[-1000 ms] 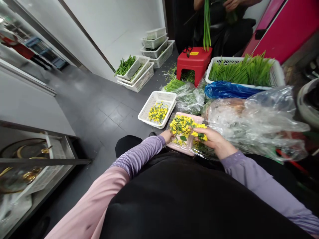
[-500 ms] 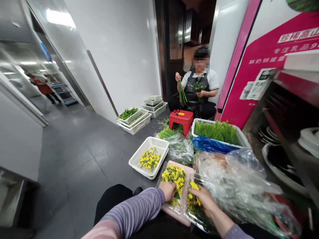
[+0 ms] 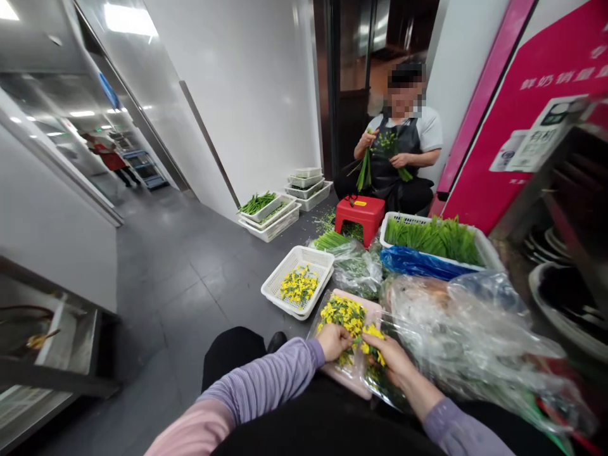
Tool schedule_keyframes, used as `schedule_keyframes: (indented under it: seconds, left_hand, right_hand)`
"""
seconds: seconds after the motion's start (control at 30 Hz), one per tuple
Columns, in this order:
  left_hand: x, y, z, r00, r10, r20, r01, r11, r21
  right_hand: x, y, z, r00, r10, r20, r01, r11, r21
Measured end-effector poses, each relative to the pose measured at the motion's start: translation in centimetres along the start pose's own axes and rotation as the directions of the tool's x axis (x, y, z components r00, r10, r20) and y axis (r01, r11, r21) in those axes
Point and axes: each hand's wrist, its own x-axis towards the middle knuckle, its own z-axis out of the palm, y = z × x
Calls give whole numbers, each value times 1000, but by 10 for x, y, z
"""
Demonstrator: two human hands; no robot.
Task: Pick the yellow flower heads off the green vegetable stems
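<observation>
Two clear plastic packs lie side by side on a pink tray (image 3: pixel 376 306) at my lap. Yellow flowers (image 3: pixel 346 311) with green stems fill the left pack. My left hand (image 3: pixel 334 342) is over its lower part, fingers pinched together; whatever is between them is hidden. My right hand (image 3: pixel 392 356) grips a small bunch of yellow flowers (image 3: pixel 373 342), fingers and thumb around it, above the right pack (image 3: pixel 380 383). The two hands are close together. Beyond them on the floor, a white perforated basket (image 3: pixel 272 288) holds loose yellow flower heads (image 3: pixel 300 285).
Crumpled clear plastic bags (image 3: pixel 456 329) spread to my right. Behind them are a blue bag (image 3: pixel 422 263) and a white crate (image 3: pixel 491 256) of green stalks. A red stool (image 3: pixel 363 218) stands before a seated co-worker (image 3: pixel 403 139) holding green stems. White baskets (image 3: pixel 273 229) line the wall.
My left hand has come out of the flowers and moved toward my right hand, which still grips its bunch. The co-worker's raised bunch of stems is lower. The view has turned slightly left.
</observation>
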Motion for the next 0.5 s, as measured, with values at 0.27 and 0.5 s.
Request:
schedule_keyframes:
  seconds: [0.27, 0.5]
  left_hand:
    - [11, -10, -1, 996, -45, 73, 32, 984, 173]
    - [40, -46, 9, 945, -325, 19, 270, 815, 513]
  right_hand:
    - [-3, -15, -5, 995, 92, 28, -94, 991, 91]
    - [6, -44, -22, 993, -8, -115, 30, 980, 196]
